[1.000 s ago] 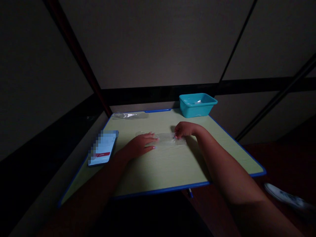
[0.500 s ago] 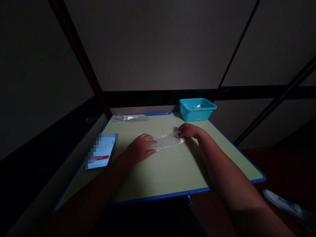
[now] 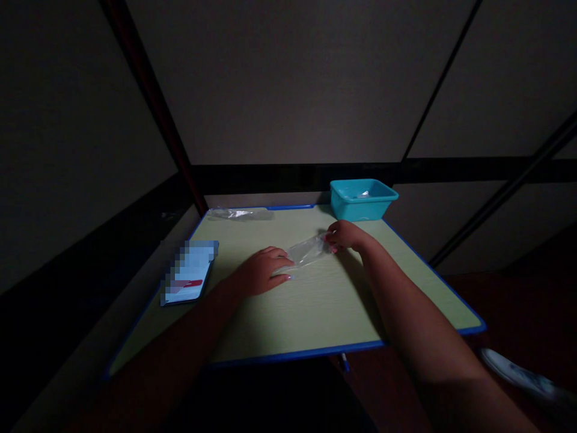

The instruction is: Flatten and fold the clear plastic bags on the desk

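A clear plastic bag [image 3: 307,251], flat and narrow, stretches between my two hands above the middle of the table. My left hand [image 3: 264,270] rests on its near-left end, fingers stretched out and thumb apart, pressing on the film rather than wrapped round it. At the far-right end, my right hand [image 3: 341,236] pinches the plastic between thumb and fingers. Part of each bag end is hidden under the fingers.
Another clear plastic bag [image 3: 241,214] lies along the table's back left. A turquoise basket [image 3: 363,209] with something clear inside stands at the back right. A phone [image 3: 192,273] lies on the left. The table [image 3: 297,325] has a blue edge; a shoe [image 3: 518,373] shows at lower right.
My left hand has slid slightly right along the bag, and the visible stretch of film is shorter and more slanted. The right hand keeps its pinch, its fingers shifted a little.
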The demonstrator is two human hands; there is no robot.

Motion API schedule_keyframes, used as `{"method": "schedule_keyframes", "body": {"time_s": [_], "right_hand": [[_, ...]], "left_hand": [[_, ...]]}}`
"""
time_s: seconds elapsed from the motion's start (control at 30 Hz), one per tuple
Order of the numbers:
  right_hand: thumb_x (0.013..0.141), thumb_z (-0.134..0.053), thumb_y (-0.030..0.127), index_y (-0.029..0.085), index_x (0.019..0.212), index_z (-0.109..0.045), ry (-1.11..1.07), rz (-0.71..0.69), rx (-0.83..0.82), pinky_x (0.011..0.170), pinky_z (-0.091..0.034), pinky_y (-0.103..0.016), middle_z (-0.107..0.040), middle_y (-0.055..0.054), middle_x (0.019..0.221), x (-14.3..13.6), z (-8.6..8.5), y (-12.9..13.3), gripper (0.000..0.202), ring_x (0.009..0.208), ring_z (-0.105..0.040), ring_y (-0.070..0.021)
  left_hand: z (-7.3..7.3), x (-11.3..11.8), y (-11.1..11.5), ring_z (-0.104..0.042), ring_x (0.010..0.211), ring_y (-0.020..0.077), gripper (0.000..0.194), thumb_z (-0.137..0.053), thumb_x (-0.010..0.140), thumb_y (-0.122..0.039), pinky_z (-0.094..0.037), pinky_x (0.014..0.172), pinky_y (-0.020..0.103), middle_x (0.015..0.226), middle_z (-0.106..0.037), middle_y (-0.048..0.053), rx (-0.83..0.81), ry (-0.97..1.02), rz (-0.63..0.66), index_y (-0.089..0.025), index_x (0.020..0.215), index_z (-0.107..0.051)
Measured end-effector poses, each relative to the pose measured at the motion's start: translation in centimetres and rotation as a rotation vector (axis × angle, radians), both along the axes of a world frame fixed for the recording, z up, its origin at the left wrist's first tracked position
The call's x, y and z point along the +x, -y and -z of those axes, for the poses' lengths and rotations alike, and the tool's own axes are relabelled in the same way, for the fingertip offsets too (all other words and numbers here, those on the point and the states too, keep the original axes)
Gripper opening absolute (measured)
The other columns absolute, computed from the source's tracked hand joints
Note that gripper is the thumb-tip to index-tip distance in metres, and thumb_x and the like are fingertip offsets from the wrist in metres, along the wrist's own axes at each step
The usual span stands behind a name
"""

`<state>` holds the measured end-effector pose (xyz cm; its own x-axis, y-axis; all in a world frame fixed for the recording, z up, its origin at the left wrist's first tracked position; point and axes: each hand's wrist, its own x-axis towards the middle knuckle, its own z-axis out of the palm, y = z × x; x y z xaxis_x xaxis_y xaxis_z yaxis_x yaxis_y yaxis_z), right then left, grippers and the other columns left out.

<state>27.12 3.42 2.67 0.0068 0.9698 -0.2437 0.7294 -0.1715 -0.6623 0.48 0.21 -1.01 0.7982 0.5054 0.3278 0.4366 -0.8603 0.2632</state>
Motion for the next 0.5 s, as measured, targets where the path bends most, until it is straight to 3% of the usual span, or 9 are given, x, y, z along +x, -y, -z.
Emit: {"method": "schedule_keyframes", "body": {"time_s": [0.23,0.5], "right_hand": [[0.077,-0.062,0.017,0.015,0.06,-0.054,-0.044,0.066,0.13,0.043,-0.038,-0.02,-0.056,-0.001,0.045,0.1,0.5,-0.4,0.018,0.04,-0.051,-0.0104],[0.078,-0.052,0.022,0.015,0.064,-0.052,-0.315,0.137,0.182,0.041,-0.034,-0.019,-0.053,0.0,0.054,-1.3,0.2,-0.3,0.016,0.045,-0.045,-0.0085]], "left_hand": [[0.0,0.4,0.4,-0.05,0.11,0.0242,0.037,-0.058,0.082,-0.037,-0.039,0.095,0.039,0.118,-0.056,0.009,0.038,-0.043,-0.015,-0.023,0.116,-0.06],[0.2,0.6,0.5,-0.049,0.115,0.0227,0.041,-0.057,0.083,-0.036,-0.036,0.1,0.038,0.124,-0.057,0.01,0.036,-0.038,0.023,-0.019,0.12,-0.056]]}}
